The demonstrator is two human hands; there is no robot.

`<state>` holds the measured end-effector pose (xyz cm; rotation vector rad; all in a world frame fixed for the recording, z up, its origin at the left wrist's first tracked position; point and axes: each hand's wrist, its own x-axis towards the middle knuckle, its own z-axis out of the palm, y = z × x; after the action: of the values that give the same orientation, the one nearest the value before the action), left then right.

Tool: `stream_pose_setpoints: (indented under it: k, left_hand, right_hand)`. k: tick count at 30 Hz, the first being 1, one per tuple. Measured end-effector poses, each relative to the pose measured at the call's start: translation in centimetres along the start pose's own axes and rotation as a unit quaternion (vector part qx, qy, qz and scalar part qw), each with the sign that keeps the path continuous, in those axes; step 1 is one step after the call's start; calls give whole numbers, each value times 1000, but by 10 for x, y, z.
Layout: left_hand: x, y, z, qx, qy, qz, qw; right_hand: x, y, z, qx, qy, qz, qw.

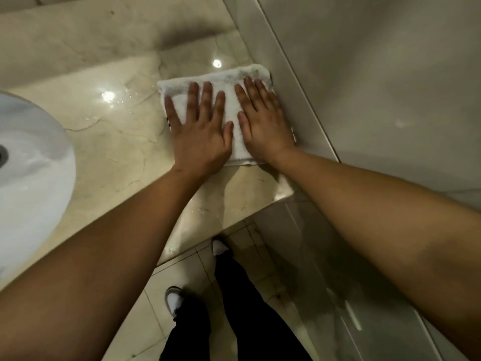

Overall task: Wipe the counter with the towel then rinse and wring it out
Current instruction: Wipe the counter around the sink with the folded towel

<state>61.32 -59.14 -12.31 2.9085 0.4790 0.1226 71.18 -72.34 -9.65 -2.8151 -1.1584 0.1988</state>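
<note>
A white folded towel (229, 82) lies flat on the beige marble counter (117, 131), at the counter's right end against the side wall. My left hand (200, 131) presses flat on the towel's left half, fingers spread. My right hand (263, 121) presses flat on its right half, beside the wall. Neither hand grips the cloth; both palms rest on top of it. The towel's near part is hidden under my hands.
A white basin (31, 162) sits on the counter at the left. The glossy wall panel (364, 87) bounds the counter on the right. Water drops glisten on the marble near the front edge (208, 230). My legs and shoes stand on the tiled floor (187, 272) below.
</note>
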Motion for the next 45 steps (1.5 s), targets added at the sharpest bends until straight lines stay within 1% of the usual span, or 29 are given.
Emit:
stream_pose_setpoints:
  k: [2,5,7,12,19,23,25,31,33,35,39,42,45]
  left_hand:
    - [-7,1,-2,-1,-3,5,1000]
    - [-26,7,-4,0,-12,19,1000]
    - [-41,11,-8,-10,-23,13,1000]
    - [-60,26,-5,-26,-23,-39,999]
    - [-99,71,5,-25,-8,-109,994]
    - [-117,80,7,-30,-15,-113,993]
    - [-120,76,8,-31,-11,-107,994]
    - [-136,55,4,-42,-1,-94,995]
    - [-137,49,1,-53,0,-91,994]
    - [-153,22,-7,-37,4,-108,993]
    - [-172,4,-10,-35,-3,-99,995]
    - [-194,-32,-19,-18,9,-111,994]
    - [-215,-64,-28,1,3,-120,993]
  right_hand:
    - [-10,-1,-1,-5,-1,3,1000]
    - [-30,-3,-1,-11,-22,12,1000]
    - [-41,-7,-3,-5,-39,11,999]
    - [-53,-4,3,-6,-23,-17,1000]
    - [-80,20,6,-26,-35,-76,996]
    - [-96,21,11,-38,-32,-82,995]
    - [-100,18,15,-42,-33,-74,996]
    - [-108,0,23,-41,10,-91,995]
    - [-108,-4,25,-45,12,-84,995]
    - [-107,-34,27,-43,12,-103,994]
    - [-114,-61,36,-49,6,-76,996]
    - [-116,-102,43,-27,18,-91,995]
    - [-116,-141,50,-22,28,-104,994]
